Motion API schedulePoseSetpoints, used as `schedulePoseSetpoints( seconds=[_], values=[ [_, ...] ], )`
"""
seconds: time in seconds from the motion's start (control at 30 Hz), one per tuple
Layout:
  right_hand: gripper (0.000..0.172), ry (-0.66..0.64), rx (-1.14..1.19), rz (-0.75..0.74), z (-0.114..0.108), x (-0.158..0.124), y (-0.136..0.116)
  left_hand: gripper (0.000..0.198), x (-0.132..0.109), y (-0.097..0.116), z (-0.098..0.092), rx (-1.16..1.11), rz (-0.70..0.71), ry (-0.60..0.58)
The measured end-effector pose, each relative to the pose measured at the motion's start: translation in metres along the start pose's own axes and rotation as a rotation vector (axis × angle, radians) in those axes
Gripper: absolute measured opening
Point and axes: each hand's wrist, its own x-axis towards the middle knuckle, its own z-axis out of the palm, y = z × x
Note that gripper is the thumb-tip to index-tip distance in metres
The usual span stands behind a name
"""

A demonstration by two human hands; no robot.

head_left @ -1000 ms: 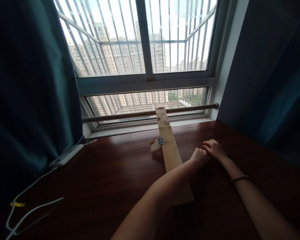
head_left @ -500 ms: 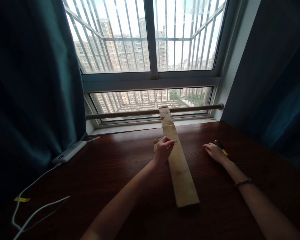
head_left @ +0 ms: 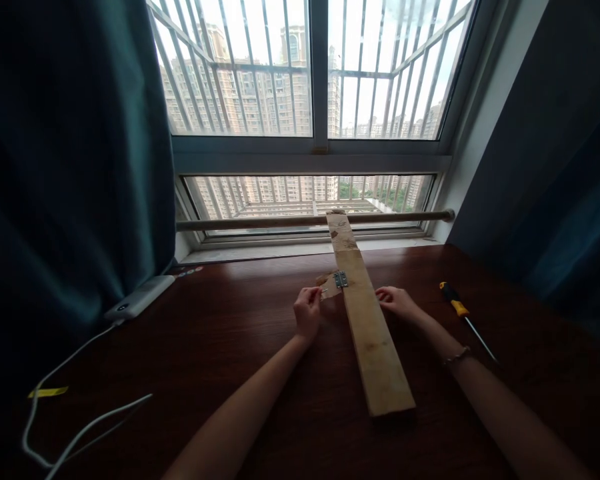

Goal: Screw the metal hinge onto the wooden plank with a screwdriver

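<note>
Table [head_left: 230, 347]: one plank [head_left: 375, 347], one screwdriver [head_left: 457, 308]

This looks like a room in a high-rise flat. Straight beyond the left hand [head_left: 307, 310], a barred window [head_left: 260, 73] looks out on apartment towers [head_left: 230, 93], and heavy teal curtains [head_left: 70, 167] hang well out to either side of it. The dark wooden tabletop [head_left: 230, 347] under that hand carries a power bank [head_left: 140, 298] and a white cable [head_left: 80, 427] far to its left.
</note>
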Motion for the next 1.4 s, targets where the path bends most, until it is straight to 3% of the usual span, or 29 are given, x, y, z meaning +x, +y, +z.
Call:
schedulePoseSetpoints(
  seconds=[0.13,0.23,0.4,0.53,0.63,0.77,0.87,0.97,1.2,1.4],
  values=[
    [0.014,0.006,0.068,-0.014,0.037,-0.002,-0.011,0.018,-0.004,0.003,0.001,0.027,0.071,-0.053],
    [0.014,0.014,0.103,-0.021,0.046,-0.003,-0.016,0.019,-0.005,0.006,0.001,-0.008,0.071,-0.127],
    [0.01,0.007,0.143,-0.041,0.038,-0.008,-0.017,0.017,-0.007,0.007,0.001,-0.027,0.069,-0.135],
    [0.009,0.131,0.158,0.012,0.02,-0.005,-0.013,0.013,-0.008,0.004,0.0,-0.056,0.023,-0.126],
    [0.021,0.205,0.22,0.04,-0.001,0.005,-0.016,0.013,-0.009,0.003,0.0,-0.048,0.021,-0.126],
    [0.035,0.166,0.377,0.013,-0.016,0.02,-0.046,0.012,-0.009,0.005,0.0,-0.048,0.069,-0.126],
    [0.033,0.12,0.602,-0.044,-0.013,0.033,-0.079,0.01,-0.009,0.007,0.0,-0.039,0.086,-0.113],
    [0.029,0.096,0.673,-0.083,-0.001,0.046,-0.098,0.009,-0.009,0.009,-0.001,-0.042,0.088,-0.093],
    [0.02,0.12,0.571,-0.124,0.03,0.052,-0.089,0.01,-0.008,0.008,0.0,-0.132,0.05,-0.103],
    [0.014,0.169,0.443,-0.189,0.033,0.046,-0.089,0.01,-0.005,0.009,0.002,-0.102,0.086,-0.126]
  ],
)
